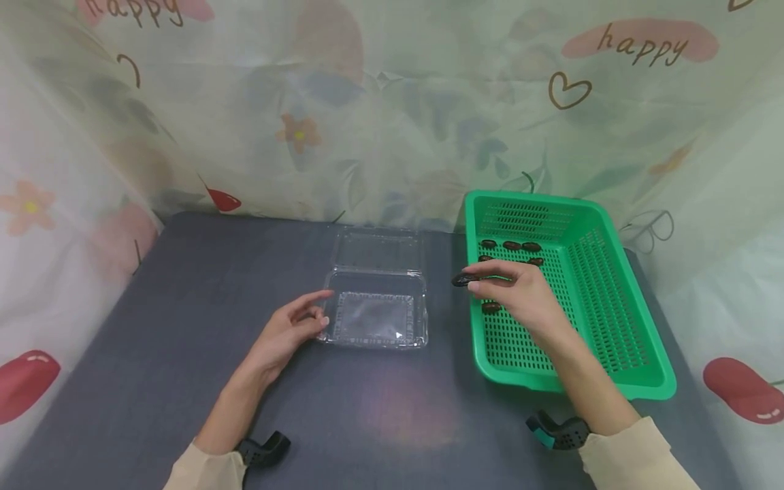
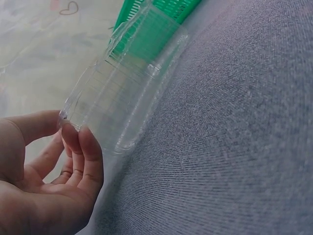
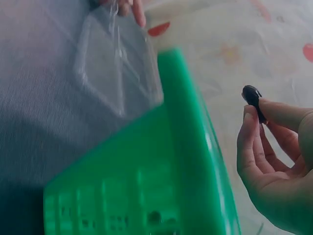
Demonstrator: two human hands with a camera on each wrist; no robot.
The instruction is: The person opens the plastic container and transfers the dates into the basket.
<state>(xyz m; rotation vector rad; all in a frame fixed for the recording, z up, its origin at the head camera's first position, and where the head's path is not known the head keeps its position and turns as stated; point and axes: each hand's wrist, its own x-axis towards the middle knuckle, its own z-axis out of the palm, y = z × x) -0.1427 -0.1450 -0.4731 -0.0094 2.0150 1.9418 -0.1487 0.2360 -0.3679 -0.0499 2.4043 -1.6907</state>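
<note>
Between the thumb and fingertips of my right hand (image 1: 520,289) is a dark brown, glossy oval date (image 1: 464,280). The hand is above the left rim of a green plastic basket (image 1: 612,320), with the date just past that rim. Several more dates (image 1: 512,246) lie on the basket's slotted floor, some partly hidden by the hand. My left hand (image 1: 290,327) pinches the left rim of a clear plastic clamshell box (image 1: 375,320), as the left wrist view shows up close. The box's lid (image 1: 378,249) is folded back behind it. In the right wrist view the pinched date (image 3: 253,100) points upward.
A dark grey cloth (image 1: 184,306) covers the table. The basket stands to the right of the box, with a narrow strip of table between them. Printed curtains (image 1: 392,122) hang behind and at both sides. A black band (image 1: 557,432) is on each wrist.
</note>
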